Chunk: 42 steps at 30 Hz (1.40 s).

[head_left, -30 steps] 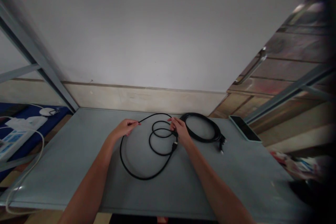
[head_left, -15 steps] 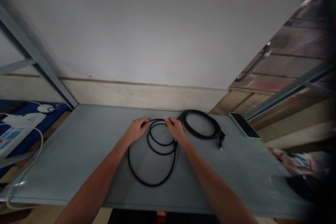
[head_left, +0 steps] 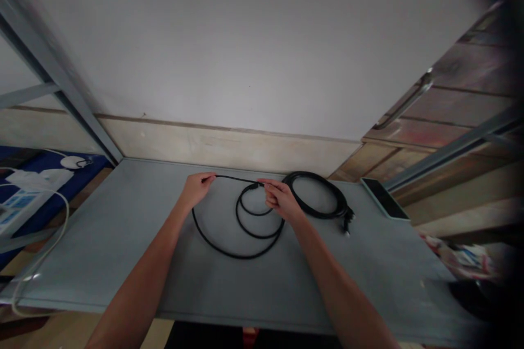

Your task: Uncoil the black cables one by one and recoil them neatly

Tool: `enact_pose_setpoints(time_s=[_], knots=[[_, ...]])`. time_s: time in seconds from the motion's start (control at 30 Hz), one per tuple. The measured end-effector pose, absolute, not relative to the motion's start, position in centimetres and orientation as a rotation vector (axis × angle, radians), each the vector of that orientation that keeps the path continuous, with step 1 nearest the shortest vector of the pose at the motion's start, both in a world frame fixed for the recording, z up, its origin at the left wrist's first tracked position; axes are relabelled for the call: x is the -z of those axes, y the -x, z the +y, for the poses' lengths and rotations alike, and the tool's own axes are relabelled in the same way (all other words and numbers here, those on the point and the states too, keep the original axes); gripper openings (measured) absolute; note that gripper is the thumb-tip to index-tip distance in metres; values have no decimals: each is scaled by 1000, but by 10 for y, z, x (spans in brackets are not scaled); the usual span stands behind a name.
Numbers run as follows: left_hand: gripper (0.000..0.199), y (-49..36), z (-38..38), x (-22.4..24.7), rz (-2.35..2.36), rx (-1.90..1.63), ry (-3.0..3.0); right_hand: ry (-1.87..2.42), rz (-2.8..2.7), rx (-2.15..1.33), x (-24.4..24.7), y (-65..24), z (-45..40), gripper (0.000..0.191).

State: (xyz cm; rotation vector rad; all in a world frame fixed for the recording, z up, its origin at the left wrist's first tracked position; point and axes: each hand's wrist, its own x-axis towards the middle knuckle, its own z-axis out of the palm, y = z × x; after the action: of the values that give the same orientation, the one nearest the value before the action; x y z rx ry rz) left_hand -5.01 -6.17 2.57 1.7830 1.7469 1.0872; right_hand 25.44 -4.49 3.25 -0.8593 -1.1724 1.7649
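A thin black cable [head_left: 241, 257] lies in loose loops on the grey table [head_left: 135, 218]. My left hand [head_left: 195, 190] pinches it at the upper left of the loops. My right hand [head_left: 281, 196] grips the same cable farther right, and a nearly straight stretch runs between the two hands. From the left hand, a wide loop hangs down and curves round toward the right wrist. Inside it are smaller coils, with what looks like a dark connector near the right fingertips. Just right of that hand rests a second, thicker coiled black cable [head_left: 317, 211], its plug ends at the lower right.
A phone-like dark slab with a pale green edge [head_left: 385, 199] lies at the table's back right. On the left, a white power strip [head_left: 24, 202] and a white cord [head_left: 61, 234] sit over blue cloth. Metal posts [head_left: 77, 98] flank the table; a wall stands behind.
My left hand has moved left and slightly up, my right hand slightly right. The cable between them is longer and straighter, and the large loop's bottom has risen.
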Motion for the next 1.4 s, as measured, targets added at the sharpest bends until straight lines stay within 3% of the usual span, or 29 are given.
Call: enact_pose_setpoints(time_s=[0.57,0.9,1.4], knots=[[33,112,-61,-30,1894,-801,-1667,891,-1137,-1607,-41,-294,-29,32],[58,108,-73,-30,1604,-577,-1412,1184,-1153,-1342,-22,-270,-27,37],[43,45,-71,-27,1388,-796,-1788,915,-908,-2027,-7,-212,-64,28]])
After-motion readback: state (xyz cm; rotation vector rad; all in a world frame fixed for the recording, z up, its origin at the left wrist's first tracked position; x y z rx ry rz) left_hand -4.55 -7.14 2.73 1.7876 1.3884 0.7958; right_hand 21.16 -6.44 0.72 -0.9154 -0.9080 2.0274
